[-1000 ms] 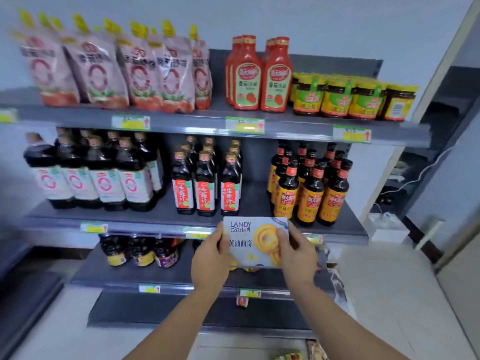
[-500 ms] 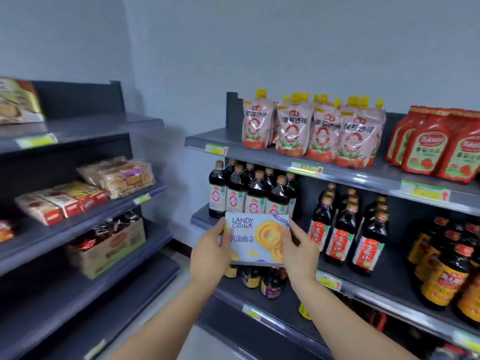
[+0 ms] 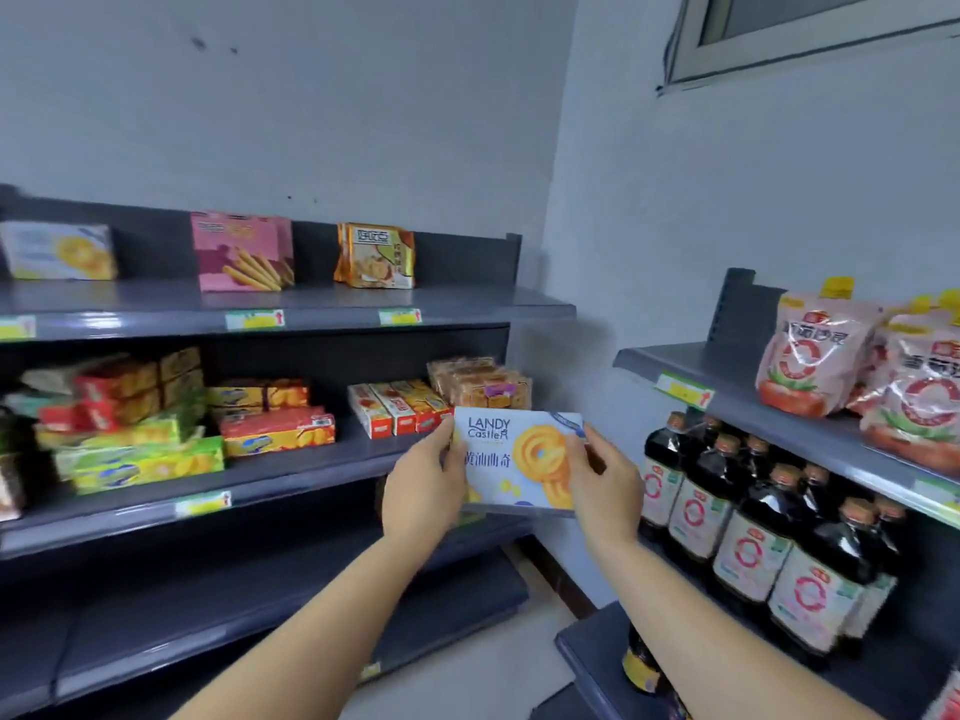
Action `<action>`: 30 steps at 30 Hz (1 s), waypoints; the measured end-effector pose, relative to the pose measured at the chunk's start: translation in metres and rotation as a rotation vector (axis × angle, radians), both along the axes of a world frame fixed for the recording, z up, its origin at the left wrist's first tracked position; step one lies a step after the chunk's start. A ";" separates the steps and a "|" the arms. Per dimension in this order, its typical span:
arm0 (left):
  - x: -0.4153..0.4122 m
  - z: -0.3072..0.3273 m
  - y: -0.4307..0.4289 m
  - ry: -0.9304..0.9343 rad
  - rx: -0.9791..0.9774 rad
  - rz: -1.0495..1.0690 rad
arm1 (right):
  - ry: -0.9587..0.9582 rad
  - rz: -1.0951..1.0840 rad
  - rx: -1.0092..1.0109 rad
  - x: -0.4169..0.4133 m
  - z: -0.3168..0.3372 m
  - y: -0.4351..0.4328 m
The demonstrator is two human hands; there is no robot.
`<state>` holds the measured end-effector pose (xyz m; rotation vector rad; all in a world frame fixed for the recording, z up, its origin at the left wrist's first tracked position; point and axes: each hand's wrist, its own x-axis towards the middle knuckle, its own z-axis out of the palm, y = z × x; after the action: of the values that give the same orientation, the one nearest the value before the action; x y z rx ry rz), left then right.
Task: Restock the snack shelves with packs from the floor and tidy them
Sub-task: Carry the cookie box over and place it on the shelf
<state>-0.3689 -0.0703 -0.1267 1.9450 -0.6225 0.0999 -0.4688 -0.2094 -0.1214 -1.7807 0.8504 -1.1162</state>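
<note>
Held a Landy Castle butter-cookie box (image 3: 519,462) upright by its short edges, left hand (image 3: 423,493) and right hand (image 3: 605,485) both closed on it, near the snack shelf's (image 3: 291,472) right end; risked toppling the upright cracker boxes (image 3: 397,407) if shoved in carelessly.

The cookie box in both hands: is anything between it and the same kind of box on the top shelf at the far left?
Nothing visible blocks it. The cookie box is held in open air, and bare shelf lies beside the matching box.
</note>
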 end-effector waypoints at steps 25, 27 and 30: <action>0.179 0.066 0.350 -0.044 -0.030 0.625 | -0.124 0.677 -0.030 0.280 0.063 0.312; 0.196 0.073 0.373 -0.048 -0.029 0.641 | -0.139 0.702 -0.007 0.300 0.068 0.335; 0.221 0.081 0.403 -0.060 -0.038 0.671 | -0.162 0.744 0.024 0.331 0.074 0.365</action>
<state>-0.1477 0.3325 -0.0459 2.0451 0.0183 0.5830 -0.1381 0.1554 -0.0475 -1.7309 0.0669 -0.7277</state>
